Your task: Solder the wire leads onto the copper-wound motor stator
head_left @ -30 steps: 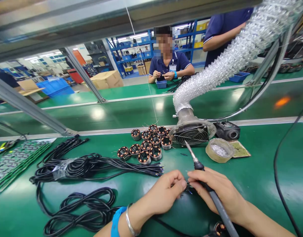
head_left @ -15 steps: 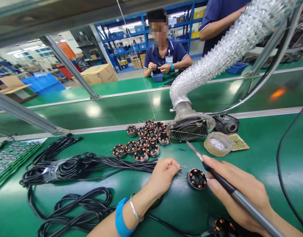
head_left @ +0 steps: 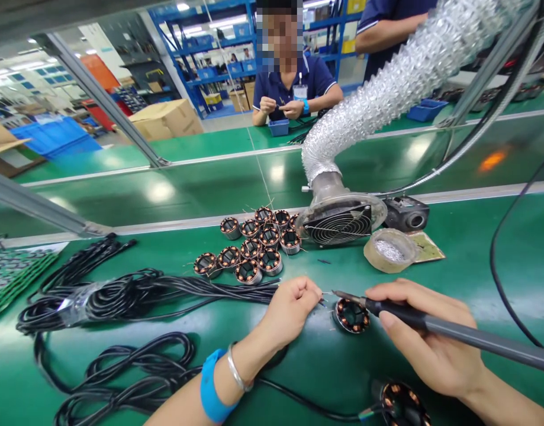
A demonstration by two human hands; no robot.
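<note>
My left hand [head_left: 293, 305] is closed in a pinch on the thin wire ends of a black cable. Between the fingers of my right hand [head_left: 427, 337] is a soldering iron [head_left: 414, 318], its tip at the wire ends beside my left fingertips. Just under the tip lies a round copper-wound stator [head_left: 352, 316], which neither hand grips. Another stator [head_left: 405, 405] with a cable joined to it sits at the bottom edge. Black cables [head_left: 187, 288] run leftward from my left hand.
Several stators [head_left: 249, 247] are grouped behind my left hand. A fume fan [head_left: 338, 228] with a silver duct [head_left: 364, 127] stands behind, next to a round solder tub [head_left: 390, 251]. Coiled cables [head_left: 134, 373] lie at left. A person [head_left: 293, 89] sits across the bench.
My right hand has turned the soldering iron flatter and brought its tip down and left to the wire ends. My left hand keeps its pinch. The view has shifted slightly.
</note>
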